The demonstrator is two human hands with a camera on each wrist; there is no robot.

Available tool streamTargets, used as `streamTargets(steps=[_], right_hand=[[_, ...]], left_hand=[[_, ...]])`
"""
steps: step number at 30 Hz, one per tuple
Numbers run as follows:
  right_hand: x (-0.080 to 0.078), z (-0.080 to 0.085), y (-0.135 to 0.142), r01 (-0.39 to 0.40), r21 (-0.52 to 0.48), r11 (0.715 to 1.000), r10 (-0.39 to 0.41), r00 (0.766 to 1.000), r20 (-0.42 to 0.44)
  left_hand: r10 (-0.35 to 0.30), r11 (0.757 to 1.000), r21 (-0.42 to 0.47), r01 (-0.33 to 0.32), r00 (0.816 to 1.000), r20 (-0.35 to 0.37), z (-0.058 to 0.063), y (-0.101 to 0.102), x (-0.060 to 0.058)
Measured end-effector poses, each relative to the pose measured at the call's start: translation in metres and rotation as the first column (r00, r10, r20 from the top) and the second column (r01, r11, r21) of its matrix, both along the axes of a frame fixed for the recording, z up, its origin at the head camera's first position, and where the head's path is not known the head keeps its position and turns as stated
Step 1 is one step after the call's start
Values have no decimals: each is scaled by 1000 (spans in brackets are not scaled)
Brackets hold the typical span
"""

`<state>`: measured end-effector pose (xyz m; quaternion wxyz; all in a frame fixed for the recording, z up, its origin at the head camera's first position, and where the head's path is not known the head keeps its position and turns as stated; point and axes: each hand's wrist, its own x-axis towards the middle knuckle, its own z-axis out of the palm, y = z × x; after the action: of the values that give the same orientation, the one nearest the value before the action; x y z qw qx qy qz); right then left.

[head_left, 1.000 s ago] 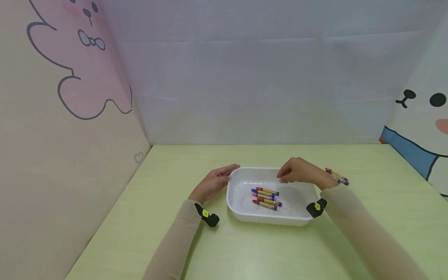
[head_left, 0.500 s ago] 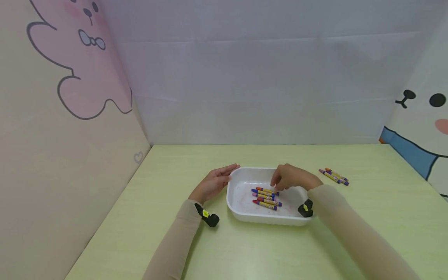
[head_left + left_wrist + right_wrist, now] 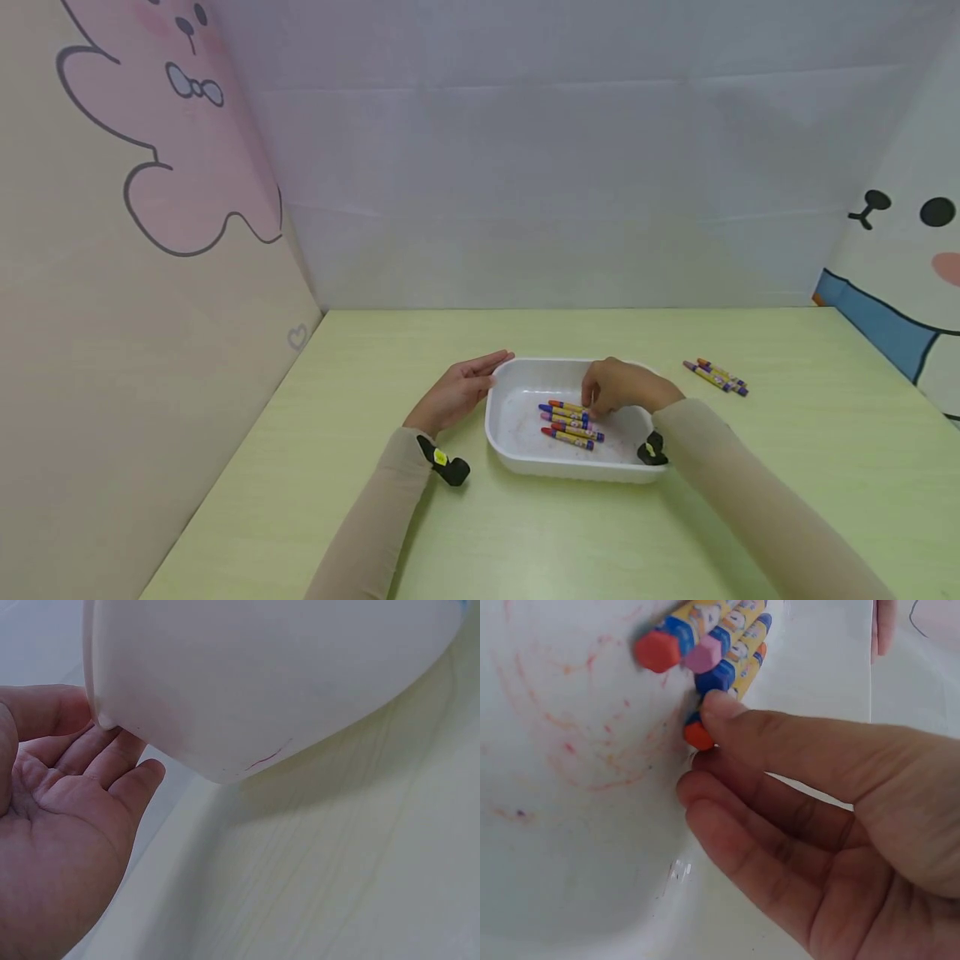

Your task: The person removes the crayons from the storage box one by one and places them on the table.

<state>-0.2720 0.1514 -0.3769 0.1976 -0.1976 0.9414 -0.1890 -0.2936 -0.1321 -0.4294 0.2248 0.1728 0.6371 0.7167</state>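
Note:
A white plastic tray [image 3: 517, 454] holds a row of several crayons in yellow wrappers, among them a blue crayon [image 3: 562, 413], a pink crayon [image 3: 564, 422] and a red crayon [image 3: 567, 439]. My right hand [image 3: 626, 386] reaches into the tray and pinches the blunt end of an orange crayon [image 3: 700, 735] at the row's far side; the index fingertip is partly hidden. At the tray's left end, my left hand [image 3: 453, 394] rests against the outside, its fingers straight. In the left wrist view the thumb [image 3: 52, 711] touches the rim.
Several more crayons [image 3: 716, 377] lie together on the pale yellow table [image 3: 420, 333], right of the tray. White wall panels enclose the table, the side ones with cartoon animals. Coloured smudges mark the tray's floor.
My right hand has come down and slightly left from above the tray to the crayon row. Its arm uncovers more of the crayons on the table. The left hand stays put.

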Motion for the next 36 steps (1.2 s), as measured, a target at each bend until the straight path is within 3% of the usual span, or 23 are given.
streamTargets(steps=[11, 22, 30, 36], right_hand=[[2, 3, 1, -24, -2, 1000, 24, 999, -32], [1, 26, 20, -66, -103, 993, 57, 994, -91], [8, 50, 55, 49, -149, 988, -74, 984, -164], [10, 49, 88, 152, -180, 972, -183, 969, -167]], left_hand=[[-5, 1000, -3, 5, 1000, 0, -1, 1, -2], [13, 1000, -23, -12, 1000, 9, -1, 4, -3], [6, 1000, -25, -6, 1000, 3, -2, 4, -3], [21, 999, -32, -21, 1000, -6, -4, 4, -4]])
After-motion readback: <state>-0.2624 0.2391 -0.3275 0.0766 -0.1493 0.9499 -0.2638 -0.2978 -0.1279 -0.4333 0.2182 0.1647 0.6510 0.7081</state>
